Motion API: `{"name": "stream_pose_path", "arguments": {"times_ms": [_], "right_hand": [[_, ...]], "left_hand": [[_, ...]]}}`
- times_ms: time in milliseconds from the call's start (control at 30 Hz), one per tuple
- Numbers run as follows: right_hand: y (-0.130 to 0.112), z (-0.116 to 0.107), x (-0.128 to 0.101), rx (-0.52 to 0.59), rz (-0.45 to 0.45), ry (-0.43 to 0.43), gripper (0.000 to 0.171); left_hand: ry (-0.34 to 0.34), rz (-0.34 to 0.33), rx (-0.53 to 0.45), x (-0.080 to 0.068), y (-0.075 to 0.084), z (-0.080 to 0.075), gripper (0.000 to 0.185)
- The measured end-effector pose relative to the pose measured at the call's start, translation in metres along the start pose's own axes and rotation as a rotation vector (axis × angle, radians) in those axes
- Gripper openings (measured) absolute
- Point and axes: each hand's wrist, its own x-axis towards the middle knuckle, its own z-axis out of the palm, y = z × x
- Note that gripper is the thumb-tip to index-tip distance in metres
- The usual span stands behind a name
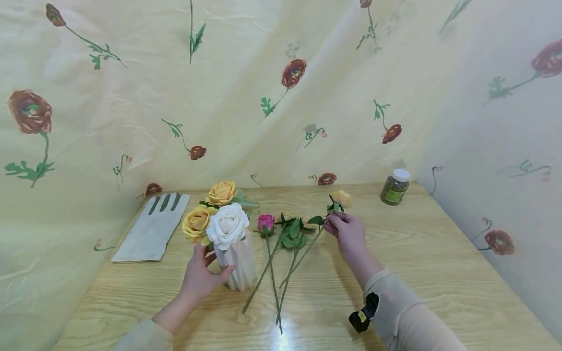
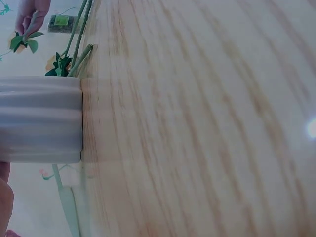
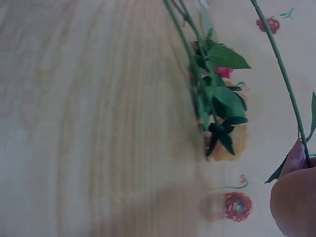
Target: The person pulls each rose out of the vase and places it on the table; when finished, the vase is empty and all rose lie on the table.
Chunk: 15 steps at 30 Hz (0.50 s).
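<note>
I see my left hand (image 1: 199, 278) curled around the white vase (image 1: 239, 263) standing on the table (image 1: 439, 273); three roses sit in it, two yellow, one white. My right hand (image 1: 349, 234) pinches the peach rose's stem (image 1: 307, 251) just below its bloom. Three more stems lie between the hands.
</note>
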Motion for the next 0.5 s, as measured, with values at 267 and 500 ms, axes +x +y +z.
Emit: {"name": "stream_pose_path", "arguments": {"times_ms": [267,500], "right_hand": [[0.020,-0.004,0.002,-0.097,0.037,-0.020,0.031],[0.034,-0.003,0.007,-0.251,0.067,-0.015,0.033]], "left_hand": [[-0.003,-0.044,-0.003,0.001,0.009,-0.001,0.075],[0.005,-0.007,0.022,0.001,0.005,0.000,0.076]]}}
